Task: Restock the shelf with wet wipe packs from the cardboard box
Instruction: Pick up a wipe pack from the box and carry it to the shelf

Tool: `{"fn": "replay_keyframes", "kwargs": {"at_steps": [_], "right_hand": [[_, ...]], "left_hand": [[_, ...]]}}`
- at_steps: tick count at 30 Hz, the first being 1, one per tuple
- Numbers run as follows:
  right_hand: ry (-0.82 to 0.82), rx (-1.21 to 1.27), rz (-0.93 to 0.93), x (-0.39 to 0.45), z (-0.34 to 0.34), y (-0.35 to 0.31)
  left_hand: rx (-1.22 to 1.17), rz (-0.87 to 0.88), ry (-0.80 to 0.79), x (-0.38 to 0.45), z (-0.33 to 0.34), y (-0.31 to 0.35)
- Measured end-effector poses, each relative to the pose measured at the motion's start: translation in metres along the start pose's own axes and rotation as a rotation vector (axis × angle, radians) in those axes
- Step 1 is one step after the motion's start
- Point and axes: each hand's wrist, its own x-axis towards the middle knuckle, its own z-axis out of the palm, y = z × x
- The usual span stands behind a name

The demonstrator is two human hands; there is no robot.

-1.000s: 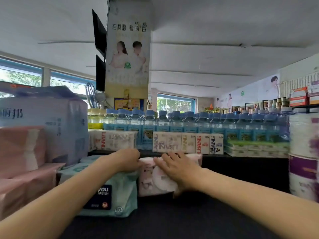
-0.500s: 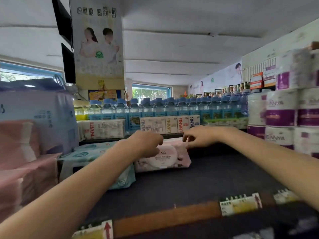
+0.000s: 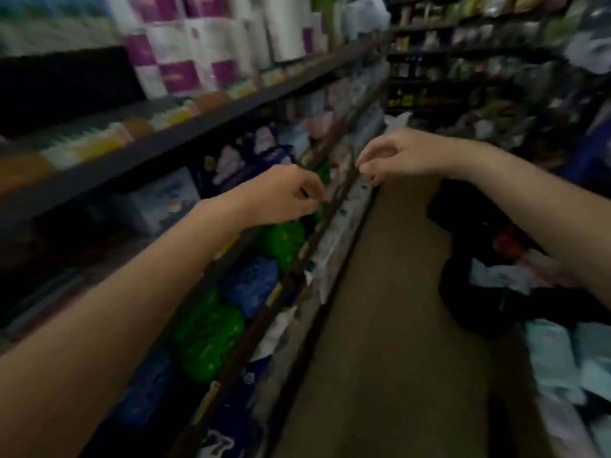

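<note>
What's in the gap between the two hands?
In the head view, only the dark shelf edge and blurred packs behind it show between the left hand and right hand.

1. No text, brand, number or sign can be read: the view is dark and smeared by motion blur.
2. The row of pale and yellow price tags (image 3: 109, 140) along the dark upper shelf edge shows only colour, no figures.
3. The white-and-purple wrapped paper rolls (image 3: 198, 54) on the top shelf carry purple blocks, no legible lettering.
4. A dark blue pack (image 3: 218, 441) at the bottom bears white marks, unreadable.

Both hands (image 3: 284, 193) (image 3: 396, 155) loosely curled, empty.
</note>
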Motion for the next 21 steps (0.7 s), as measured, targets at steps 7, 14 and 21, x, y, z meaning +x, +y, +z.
{"fn": "replay_keyframes", "kwargs": {"at_steps": [7, 14, 21], "right_hand": [[0.009, 0.182, 0.605, -0.202, 0.023, 0.227], [0.048, 0.290, 0.980, -0.394, 0.040, 0.372], [-0.111, -0.081, 1.082, -0.466, 0.071, 0.465]], "left_hand": [[0.025, 0.363, -0.314, 0.094, 0.154, 0.154], [-0.020, 0.489, -0.566, 0.161, 0.293, 0.312], [0.056, 0.583, -0.768, 0.180, 0.400, 0.443]]}}
